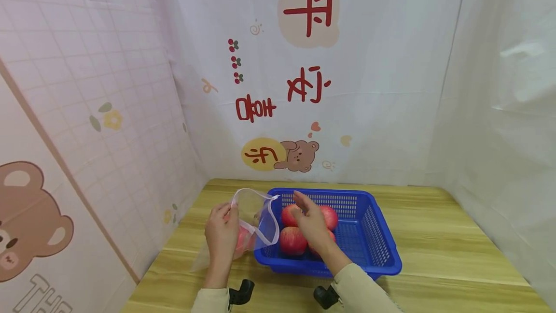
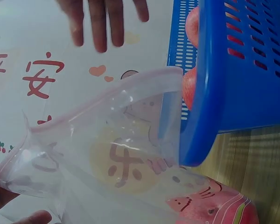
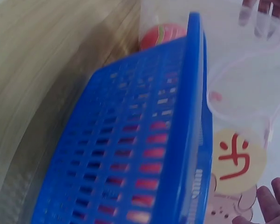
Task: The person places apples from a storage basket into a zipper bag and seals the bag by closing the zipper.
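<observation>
Left hand [image 1: 221,233]: fingers pinch the near rim of a clear bag [image 1: 254,219], holding its mouth open and tilted toward the basket. In the left wrist view the bag's rim touches or overlaps the basket's corner.

Right hand [image 1: 310,223]: fingers relaxed and spread, holding nothing, hovering over the apples in the basket, palm down. The left wrist view shows the fingertips extended and apart, nothing between them.

Bag contents: at least one apple [image 1: 241,243] already lies at the bottom, red with streaks, seen through the plastic; also visible low in the left wrist view. Cannot tell if a second one lies behind it.

Basket [image 1: 369,235]: blue, slotted, sits on the wooden table [image 1: 456,255] just right of the bag. About four red apples [image 1: 292,240] remain, clustered in its left end; the hand hides part of them.

Judgement: bagging looks early on. One apple in, most of them still in the basket. The right hand appears placed for the next pick, no grip made yet.
</observation>
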Motion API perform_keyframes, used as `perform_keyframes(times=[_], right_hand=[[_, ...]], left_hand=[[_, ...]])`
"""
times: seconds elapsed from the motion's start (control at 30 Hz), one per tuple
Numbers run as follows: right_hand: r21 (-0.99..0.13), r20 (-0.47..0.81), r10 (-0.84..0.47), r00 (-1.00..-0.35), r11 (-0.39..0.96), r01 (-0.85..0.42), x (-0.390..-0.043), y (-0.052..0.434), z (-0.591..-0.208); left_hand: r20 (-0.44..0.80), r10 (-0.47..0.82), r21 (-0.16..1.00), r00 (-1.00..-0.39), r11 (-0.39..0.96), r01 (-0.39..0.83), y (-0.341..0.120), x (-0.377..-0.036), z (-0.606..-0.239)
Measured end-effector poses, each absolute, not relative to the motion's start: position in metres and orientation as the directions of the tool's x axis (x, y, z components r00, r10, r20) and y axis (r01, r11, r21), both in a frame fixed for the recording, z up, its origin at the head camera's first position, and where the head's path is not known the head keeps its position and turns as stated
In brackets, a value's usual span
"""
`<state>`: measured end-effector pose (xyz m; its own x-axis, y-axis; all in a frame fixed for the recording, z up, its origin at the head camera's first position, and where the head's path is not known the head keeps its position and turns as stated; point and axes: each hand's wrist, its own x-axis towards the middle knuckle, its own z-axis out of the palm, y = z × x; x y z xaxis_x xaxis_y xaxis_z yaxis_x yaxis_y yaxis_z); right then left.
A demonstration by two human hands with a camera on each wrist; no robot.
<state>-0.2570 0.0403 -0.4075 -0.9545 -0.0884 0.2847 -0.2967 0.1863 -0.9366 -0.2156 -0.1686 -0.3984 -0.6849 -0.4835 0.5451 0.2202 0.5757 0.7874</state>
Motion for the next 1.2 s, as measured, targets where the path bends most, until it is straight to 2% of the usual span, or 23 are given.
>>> perform_keyframes(times=[0.2, 0.33, 0.7, 1.0, 1.2], right_hand=[[-0.944, 0.240, -0.029, -0.970, 0.227, -0.240, -0.261, 0.061, -0.410], [-0.956, 0.215, 0.000, -0.977, 0.202, -0.211, -0.265, 0.074, -0.417], [-0.945, 0.180, 0.084, -0.980, 0.291, -0.148, -0.265, 0.100, -0.434], [-0.941, 0.165, 0.111, -0.980, 0.316, -0.123, -0.265, 0.110, -0.442], [-0.938, 0.145, 0.100, -0.984, 0.331, -0.105, -0.263, 0.113, -0.445]], left_hand=[[0.561, -0.471, 0.776, -0.681, 0.586, 0.234, -0.167, -0.217, -0.396], [0.569, -0.467, 0.772, -0.677, 0.587, 0.244, -0.166, -0.219, -0.393], [0.507, -0.472, 0.786, -0.721, 0.596, 0.163, -0.169, -0.216, -0.405], [0.446, -0.482, 0.850, -0.754, 0.492, 0.188, -0.169, -0.213, -0.419], [0.486, -0.489, 0.838, -0.724, 0.496, 0.228, -0.168, -0.214, -0.430]])
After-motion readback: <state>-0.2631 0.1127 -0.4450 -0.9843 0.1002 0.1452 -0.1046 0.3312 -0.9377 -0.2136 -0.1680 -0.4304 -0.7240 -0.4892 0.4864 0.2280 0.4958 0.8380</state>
